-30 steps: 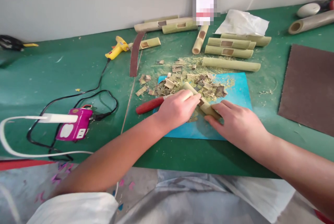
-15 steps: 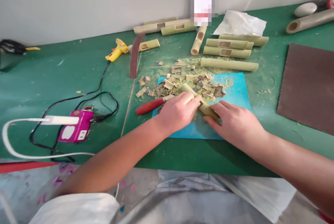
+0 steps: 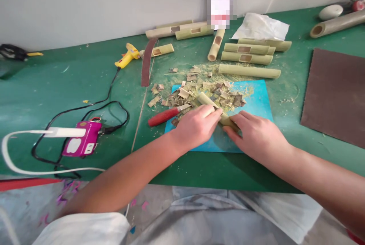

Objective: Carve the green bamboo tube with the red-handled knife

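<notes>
A pale green bamboo tube (image 3: pixel 205 99) lies slantwise over the blue sheet (image 3: pixel 258 102), its far end pointing up and left. My right hand (image 3: pixel 255 132) grips the near end, thumb on one side and fingers on the other. Over the middle of the tube, my left hand (image 3: pixel 196 125) is closed, its fingertips pressed together at the cut opening. Whatever those fingers pinch is hidden. Just left of that hand rests a knife with a red handle (image 3: pixel 164 116), its short blade toward the shavings. Bamboo chips (image 3: pixel 184 93) and dust are heaped beyond the tube.
More bamboo tubes (image 3: pixel 246 59), several with square openings, lie at the back. A yellow glue gun (image 3: pixel 127 55) and a purple power adapter (image 3: pixel 82 138) with cords are at left. A brown sandpaper strip (image 3: pixel 147 62) and a large brown sheet (image 3: pixel 336 96) flank the work.
My left hand has shifted slightly right and down along the tube, baring more of its far end and the knife blade. My right hand stays in place.
</notes>
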